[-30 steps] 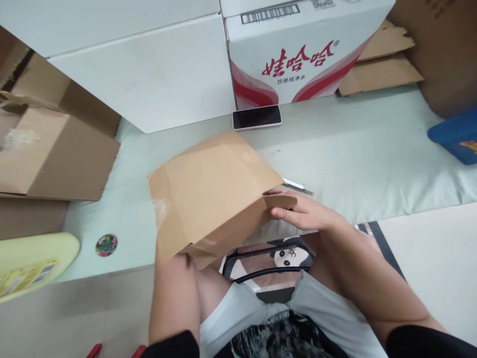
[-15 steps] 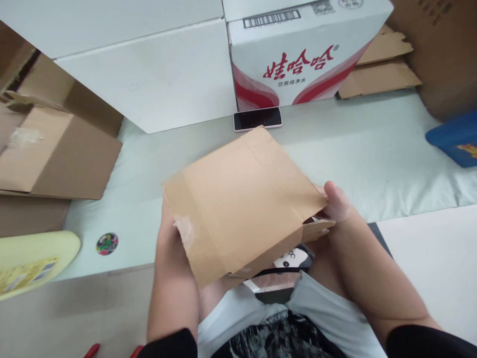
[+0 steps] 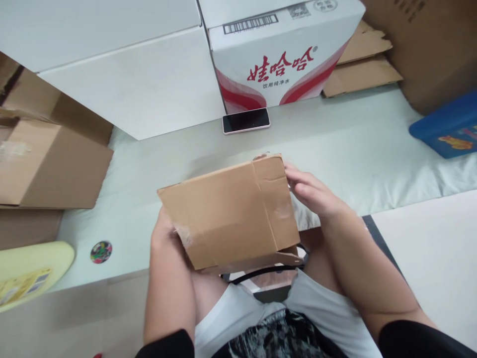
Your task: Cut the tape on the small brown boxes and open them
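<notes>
The cardboard box [image 3: 227, 214], at six o'clock from the phone [image 3: 246, 121], is best supported evenly, the right hand's [image 3: 315, 193] fingers being loosely extended by its two-o'clock edge, while whether the left hand's [image 3: 163, 229] fingers, hidden at nine o'clock, are closed cannot be told.

Left hand [image 3: 163, 229] partly hidden behind the brown box [image 3: 231, 214], blue thing [image 3: 447, 127] cut off at the right edge, yellow thing's label [image 3: 26, 287] too blurry to read.

Carton [image 3: 231, 214]: plain tan-brown, whitish patch near one corner. My feed shows red script and red-pink curves on the white box [image 3: 276, 94]. Phone [image 3: 246, 121]: black screen, pale pink rim. Cloth [image 3: 335, 134] pale mint. Small disc [image 3: 101, 252] mottled green, pink, black. Blue container [image 3: 432, 127], orange motif. Sleeves [image 3: 421, 340] black.
</notes>
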`<state>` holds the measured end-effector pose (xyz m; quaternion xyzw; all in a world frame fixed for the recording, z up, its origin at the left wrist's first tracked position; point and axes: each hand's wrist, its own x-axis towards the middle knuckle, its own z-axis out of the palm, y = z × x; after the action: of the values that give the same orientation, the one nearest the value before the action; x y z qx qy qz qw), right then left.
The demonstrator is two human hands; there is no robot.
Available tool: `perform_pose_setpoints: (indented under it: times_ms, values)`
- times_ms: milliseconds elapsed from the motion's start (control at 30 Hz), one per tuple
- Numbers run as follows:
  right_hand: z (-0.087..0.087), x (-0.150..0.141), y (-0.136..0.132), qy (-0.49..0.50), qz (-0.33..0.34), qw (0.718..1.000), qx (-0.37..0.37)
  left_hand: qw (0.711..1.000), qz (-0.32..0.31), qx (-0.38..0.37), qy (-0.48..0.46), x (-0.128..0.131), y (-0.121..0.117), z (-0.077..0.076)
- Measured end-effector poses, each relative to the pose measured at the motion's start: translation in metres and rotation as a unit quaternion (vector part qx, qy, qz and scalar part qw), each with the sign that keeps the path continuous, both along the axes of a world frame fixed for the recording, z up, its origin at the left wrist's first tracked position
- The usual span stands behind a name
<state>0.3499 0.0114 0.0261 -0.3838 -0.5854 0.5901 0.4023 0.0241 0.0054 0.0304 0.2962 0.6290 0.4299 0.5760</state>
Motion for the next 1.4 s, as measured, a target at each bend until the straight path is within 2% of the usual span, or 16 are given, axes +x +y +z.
perform_pose_setpoints:
  times_ms: [67,100,200,267,433,467,533,600,633,700,833,933,1033,1167,1300,1400]
  values:
    - [-0.004,0.001,0.002,-0.060,-0.029,0.997,0.041,0.991,0.033,-0.097,-0.082,0.002,0.004,0.007]
    - [-0.005,0.002,0.003,-0.073,-0.026,0.996,0.045,0.986,0.043,-0.117,-0.109,0.005,0.004,0.010]
    - [-0.007,0.000,0.003,-0.048,0.012,0.999,-0.004,0.989,0.067,-0.065,-0.116,0.012,0.001,0.015]
    - [-0.008,-0.004,0.003,-0.023,0.006,0.999,-0.032,0.989,0.093,-0.041,-0.111,0.012,0.002,0.014]
    - [-0.008,-0.014,0.003,-0.033,-0.124,0.992,0.012,0.973,0.194,0.019,-0.122,-0.001,0.012,-0.002]
    - [-0.008,-0.015,0.003,-0.064,-0.157,0.985,0.025,0.972,0.194,0.046,-0.122,-0.004,0.013,-0.006]
    - [-0.008,-0.016,0.003,-0.144,-0.206,0.966,0.052,0.984,0.112,0.080,-0.111,-0.009,0.014,-0.015]
    - [-0.008,-0.015,0.002,-0.209,-0.218,0.951,0.073,0.989,0.050,0.107,-0.088,-0.012,0.013,-0.020]
    - [-0.008,-0.014,0.002,-0.220,-0.210,0.950,0.075,0.989,0.042,0.117,-0.079,-0.012,0.013,-0.022]
    - [-0.010,-0.011,0.002,-0.188,-0.178,0.964,0.052,0.987,0.055,0.135,-0.073,-0.010,0.014,-0.024]
    - [-0.011,0.005,0.003,-0.058,-0.069,0.994,-0.053,0.976,0.110,0.167,-0.081,-0.006,0.026,-0.027]
    - [-0.010,0.022,0.003,-0.013,0.016,0.993,-0.112,0.967,0.156,0.175,-0.101,-0.004,0.037,-0.034]
    - [-0.012,0.037,0.003,0.022,0.054,0.988,-0.140,0.957,0.190,0.188,-0.111,-0.003,0.044,-0.041]
    - [-0.018,0.037,0.010,0.089,0.028,0.986,-0.138,0.950,0.219,0.190,-0.114,-0.002,0.050,-0.045]
    - [-0.022,0.018,0.024,0.122,-0.040,0.977,-0.168,0.948,0.254,0.166,-0.101,-0.007,0.050,-0.044]
    - [-0.024,0.006,0.037,0.148,-0.114,0.967,-0.175,0.949,0.246,0.179,-0.085,-0.013,0.045,-0.043]
